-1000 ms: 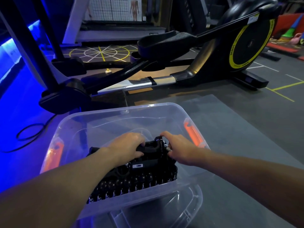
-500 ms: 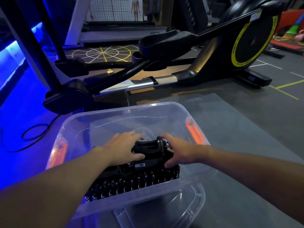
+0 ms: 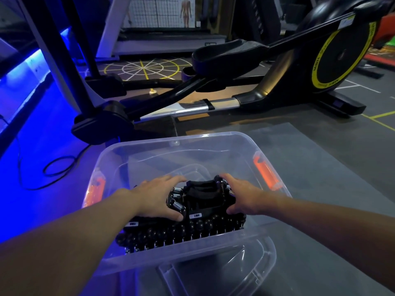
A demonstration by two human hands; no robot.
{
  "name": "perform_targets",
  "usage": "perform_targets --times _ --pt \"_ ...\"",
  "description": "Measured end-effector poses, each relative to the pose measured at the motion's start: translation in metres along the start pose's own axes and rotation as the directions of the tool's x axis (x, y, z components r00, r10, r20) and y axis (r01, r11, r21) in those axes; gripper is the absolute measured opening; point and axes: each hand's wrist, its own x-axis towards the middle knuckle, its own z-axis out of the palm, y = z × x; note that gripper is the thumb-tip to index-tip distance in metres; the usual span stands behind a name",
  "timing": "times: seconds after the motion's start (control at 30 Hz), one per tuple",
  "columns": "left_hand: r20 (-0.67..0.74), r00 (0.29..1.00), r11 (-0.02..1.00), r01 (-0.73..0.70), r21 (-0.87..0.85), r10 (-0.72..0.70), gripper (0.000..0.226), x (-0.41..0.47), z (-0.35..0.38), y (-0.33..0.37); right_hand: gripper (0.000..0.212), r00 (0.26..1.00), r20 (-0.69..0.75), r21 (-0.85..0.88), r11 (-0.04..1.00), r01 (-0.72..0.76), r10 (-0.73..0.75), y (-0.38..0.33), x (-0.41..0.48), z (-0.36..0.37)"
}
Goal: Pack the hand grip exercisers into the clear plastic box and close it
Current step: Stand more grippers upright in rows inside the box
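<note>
Black hand grip exercisers (image 3: 205,193) lie heaped inside the clear plastic box (image 3: 171,143), packed toward its near wall, with a row of round black knobs and small metal springs showing along the near edge. The box sits open on the grey floor (image 3: 320,167), an orange latch (image 3: 265,174) on its right end and another on its left. The left hand (image 3: 156,195) covers the left side of the topmost bundle, its fingers (image 3: 171,180) curved over the far side and the thumb against a coiled spring on the near side. The right hand (image 3: 243,195) clasps the right side of that same bundle, fingers curled over the top and thumb tucked below. A clear lid (image 3: 245,265) lies on the floor, partly under the near right corner of the box. Beyond the box stands a black elliptical trainer (image 3: 277,86) with a yellow-ringed wheel, and a dark cable (image 3: 55,169) loops across the blue-lit floor on the left.
</note>
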Motion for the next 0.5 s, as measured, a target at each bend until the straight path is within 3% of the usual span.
perform_targets --times 0.37,0.5 --pt "-0.089 0.996 0.997 0.002 -0.083 -0.01 0.1 -0.001 -0.003 -0.006 0.092 1.0 -0.011 -0.026 1.0 -0.001 0.0 -0.005 -0.005 0.002" --pt "-0.245 0.969 0.999 0.048 0.007 -0.045 0.081 -0.009 -0.016 -0.003 0.086 0.998 -0.045 -0.087 0.995 -0.038 0.034 -0.009 -0.004 0.0"
